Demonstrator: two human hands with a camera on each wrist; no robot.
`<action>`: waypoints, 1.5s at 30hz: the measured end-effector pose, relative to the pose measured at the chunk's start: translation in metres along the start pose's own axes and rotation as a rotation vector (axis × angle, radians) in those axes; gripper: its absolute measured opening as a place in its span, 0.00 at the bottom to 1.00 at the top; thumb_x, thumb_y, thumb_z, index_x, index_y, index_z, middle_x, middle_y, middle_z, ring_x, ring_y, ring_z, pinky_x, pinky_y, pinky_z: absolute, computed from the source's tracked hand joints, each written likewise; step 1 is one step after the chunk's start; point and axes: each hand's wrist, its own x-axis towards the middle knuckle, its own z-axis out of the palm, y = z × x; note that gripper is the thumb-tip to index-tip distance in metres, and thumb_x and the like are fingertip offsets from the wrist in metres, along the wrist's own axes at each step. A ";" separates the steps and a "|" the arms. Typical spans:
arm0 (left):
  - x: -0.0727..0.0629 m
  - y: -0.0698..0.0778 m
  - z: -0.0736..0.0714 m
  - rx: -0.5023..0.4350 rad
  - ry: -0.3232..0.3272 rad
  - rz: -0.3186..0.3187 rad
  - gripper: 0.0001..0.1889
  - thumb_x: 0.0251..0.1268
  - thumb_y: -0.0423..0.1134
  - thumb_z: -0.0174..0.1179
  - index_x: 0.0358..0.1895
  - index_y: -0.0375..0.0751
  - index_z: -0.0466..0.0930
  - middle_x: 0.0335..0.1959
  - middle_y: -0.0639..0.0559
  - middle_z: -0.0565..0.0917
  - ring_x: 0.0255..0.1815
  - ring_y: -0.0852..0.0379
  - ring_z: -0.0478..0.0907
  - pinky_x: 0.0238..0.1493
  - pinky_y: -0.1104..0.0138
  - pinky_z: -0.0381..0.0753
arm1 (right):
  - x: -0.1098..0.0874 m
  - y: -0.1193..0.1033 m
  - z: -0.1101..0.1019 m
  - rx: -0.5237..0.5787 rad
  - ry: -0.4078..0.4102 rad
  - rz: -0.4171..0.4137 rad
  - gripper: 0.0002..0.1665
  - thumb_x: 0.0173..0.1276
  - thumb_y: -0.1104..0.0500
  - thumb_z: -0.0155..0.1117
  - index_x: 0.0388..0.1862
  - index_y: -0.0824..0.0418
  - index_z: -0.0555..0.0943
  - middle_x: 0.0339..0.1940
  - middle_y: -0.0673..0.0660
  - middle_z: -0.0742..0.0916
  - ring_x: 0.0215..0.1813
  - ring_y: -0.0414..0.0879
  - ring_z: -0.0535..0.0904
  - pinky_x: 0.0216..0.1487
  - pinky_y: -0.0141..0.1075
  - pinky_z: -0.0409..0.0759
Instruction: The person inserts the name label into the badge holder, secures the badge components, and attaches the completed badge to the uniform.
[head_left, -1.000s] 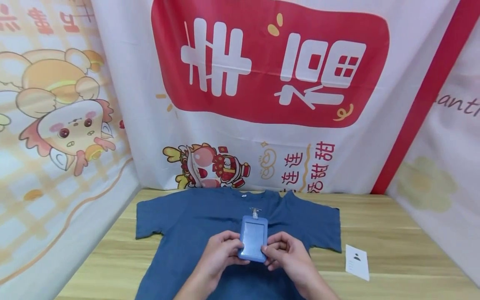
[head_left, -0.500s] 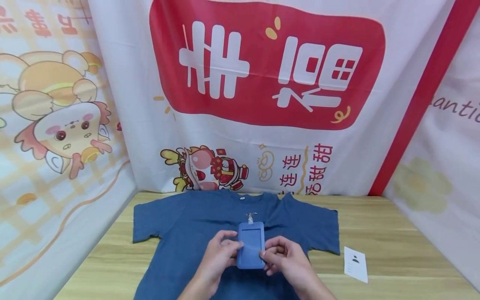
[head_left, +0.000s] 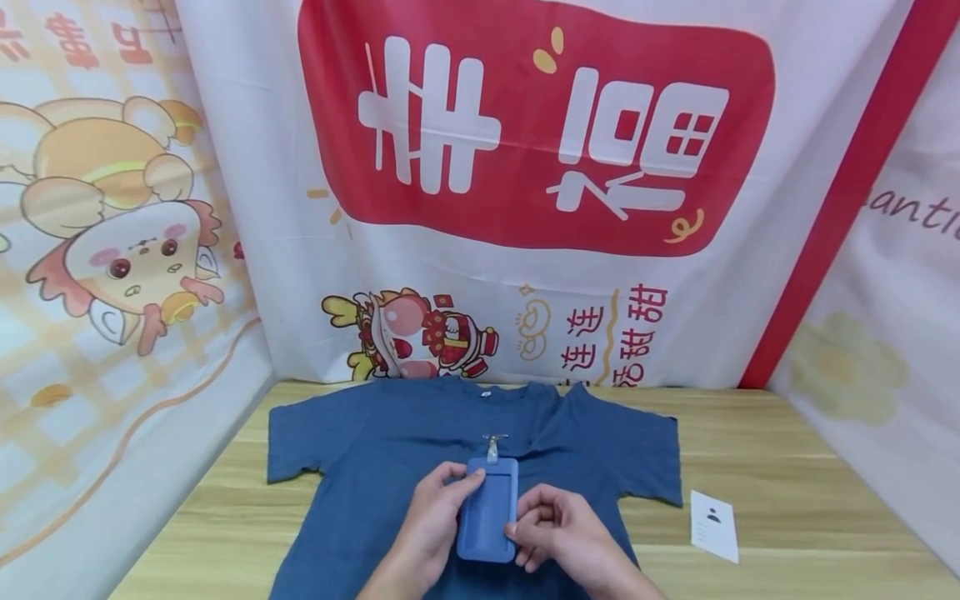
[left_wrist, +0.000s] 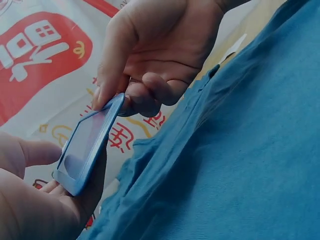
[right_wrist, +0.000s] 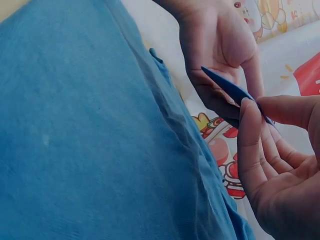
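A blue badge holder (head_left: pixel 487 521) with a clear window is held over the navy T-shirt (head_left: pixel 360 492). Its strap and metal clip (head_left: pixel 492 448) point away from the person. My left hand (head_left: pixel 431 525) grips the holder's left side, thumb on the front near the upper corner. The lower right edge is pinched by my right hand (head_left: pixel 558 529) between thumb and fingers. In the left wrist view the holder (left_wrist: pixel 85 145) slants between both hands; seen from the right wrist, the holder (right_wrist: pixel 227 87) is nearly edge-on.
To the right of the shirt, a white card (head_left: pixel 714 527) with a dark person icon lies on the wooden table (head_left: pixel 810 475). A printed cloth (head_left: pixel 525 208) hangs behind the table, with more cloth along both sides.
The badge holder has come toward the person and slightly left. My left thumb now sits higher on its front, and my right hand has moved a little down with the lower edge.
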 end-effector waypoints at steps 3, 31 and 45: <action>0.001 -0.002 -0.002 -0.058 -0.019 -0.024 0.15 0.78 0.48 0.66 0.50 0.40 0.81 0.49 0.49 0.85 0.45 0.53 0.81 0.48 0.61 0.80 | -0.002 0.000 0.000 -0.011 -0.020 0.003 0.15 0.75 0.56 0.73 0.51 0.63 0.81 0.32 0.52 0.90 0.33 0.44 0.86 0.37 0.36 0.88; -0.005 0.003 0.003 -0.080 -0.028 -0.029 0.14 0.76 0.45 0.67 0.49 0.37 0.84 0.40 0.53 0.86 0.37 0.59 0.82 0.37 0.66 0.84 | 0.001 -0.004 -0.001 -0.087 0.129 0.011 0.15 0.80 0.51 0.67 0.51 0.63 0.83 0.32 0.53 0.87 0.30 0.44 0.83 0.33 0.36 0.84; -0.007 -0.004 0.003 0.010 -0.065 -0.031 0.19 0.75 0.47 0.68 0.58 0.36 0.87 0.54 0.47 0.89 0.45 0.58 0.84 0.45 0.64 0.85 | 0.003 -0.007 0.014 -0.259 0.444 -0.114 0.21 0.74 0.51 0.74 0.63 0.54 0.85 0.47 0.53 0.90 0.40 0.46 0.84 0.36 0.41 0.85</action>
